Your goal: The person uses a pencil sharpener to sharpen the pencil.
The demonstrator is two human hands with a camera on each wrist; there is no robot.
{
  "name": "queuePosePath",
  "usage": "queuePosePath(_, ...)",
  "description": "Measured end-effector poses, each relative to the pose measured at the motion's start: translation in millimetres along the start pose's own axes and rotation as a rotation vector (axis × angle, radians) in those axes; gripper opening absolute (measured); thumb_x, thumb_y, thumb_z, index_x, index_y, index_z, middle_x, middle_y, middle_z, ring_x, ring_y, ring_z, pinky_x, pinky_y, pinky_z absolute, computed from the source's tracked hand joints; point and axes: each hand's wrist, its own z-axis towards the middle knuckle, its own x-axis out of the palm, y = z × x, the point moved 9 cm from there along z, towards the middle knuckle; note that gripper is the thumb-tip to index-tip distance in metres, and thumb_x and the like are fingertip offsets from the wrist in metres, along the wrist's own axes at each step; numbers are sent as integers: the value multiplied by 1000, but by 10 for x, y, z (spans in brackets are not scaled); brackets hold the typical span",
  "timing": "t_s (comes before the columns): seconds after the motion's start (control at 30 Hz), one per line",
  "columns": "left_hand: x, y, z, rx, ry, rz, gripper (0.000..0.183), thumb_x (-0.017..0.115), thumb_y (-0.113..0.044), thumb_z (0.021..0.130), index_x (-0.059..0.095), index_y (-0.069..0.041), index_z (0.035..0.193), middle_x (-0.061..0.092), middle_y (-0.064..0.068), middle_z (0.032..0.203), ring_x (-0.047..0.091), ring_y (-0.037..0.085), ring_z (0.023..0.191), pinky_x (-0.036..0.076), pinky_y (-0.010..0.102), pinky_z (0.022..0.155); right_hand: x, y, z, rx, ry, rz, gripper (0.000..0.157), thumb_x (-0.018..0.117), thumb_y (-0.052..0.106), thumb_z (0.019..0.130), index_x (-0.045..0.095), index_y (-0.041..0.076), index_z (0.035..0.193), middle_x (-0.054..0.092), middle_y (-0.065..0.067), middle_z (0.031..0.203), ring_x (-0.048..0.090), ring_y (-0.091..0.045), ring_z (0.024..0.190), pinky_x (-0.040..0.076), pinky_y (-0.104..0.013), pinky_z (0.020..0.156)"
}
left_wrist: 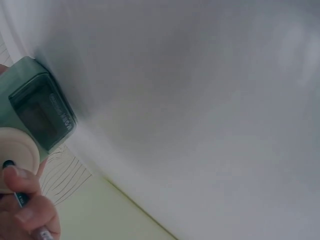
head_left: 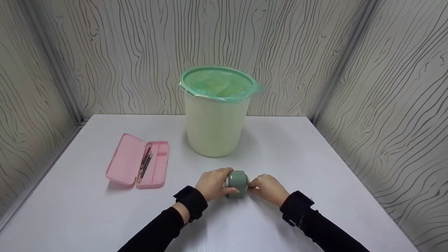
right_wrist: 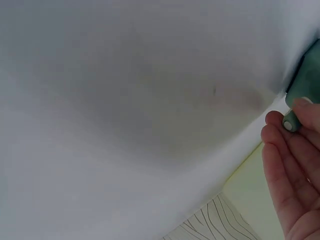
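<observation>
A green rotary pencil sharpener [head_left: 238,183] with a dark see-through tray [left_wrist: 42,112] is close over the white table. My left hand [head_left: 211,183] grips its body, thumb in front and fingers over the top. In the left wrist view, curled fingers of that hand also hold a dark pencil [left_wrist: 21,199], its tip end inside the sharpener's cream round front [left_wrist: 25,147]. At the sharpener's opposite end, my right hand [head_left: 268,189] pinches the small green crank knob [right_wrist: 290,121] between thumb and fingers; its other fingers extend past the knob.
An open pink pencil case [head_left: 160,171] with several pencils [head_left: 145,164] lies at the left. Behind the hands stands a tall pale bin [head_left: 215,126] lined with a green bag [head_left: 224,84]. Wood-patterned walls [head_left: 140,52] enclose the white table [head_left: 297,147] at the back and sides.
</observation>
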Motion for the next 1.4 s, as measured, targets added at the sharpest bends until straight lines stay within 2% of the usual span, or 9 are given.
queuePosePath(0.3,-37,-13,-10,21,-33,21,59,79,-51,85,64,-11,126,77,5,113,74,19,93,60,33,75,-68,114,-120,-58,-3,7,10,79,3,85,83,8,93,81,-3,85,75,-17,79,60,-29,72)
queuePosePath(0.6,-22,-7,-5,1,0,23,60,79,-52,85,63,-11,127,76,6,116,73,20,97,60,34,79,-143,167,-174,-84,-10,16,7,77,5,88,81,11,89,80,2,83,72,-12,75,57,-26,68)
queuePosePath(0.93,-3,-5,8,-5,23,14,61,78,-52,85,63,-11,127,76,5,116,73,19,97,60,34,81,-242,225,-193,-113,1,15,7,77,5,89,82,9,92,81,0,86,72,-13,77,57,-26,68)
queuePosePath(1.13,-2,-7,8,-1,20,24,61,79,-52,85,63,-10,126,76,5,112,72,18,93,59,33,77,-336,265,-208,-143,-15,7,8,78,5,87,81,8,93,81,-1,87,73,-14,78,57,-25,68)
queuePosePath(1.4,7,-6,20,-9,31,33,63,78,-53,86,63,-9,129,76,6,116,73,19,95,59,33,79,-471,259,-162,-136,-20,-8,8,78,4,88,81,9,94,81,-1,88,73,-16,79,57,-24,67)
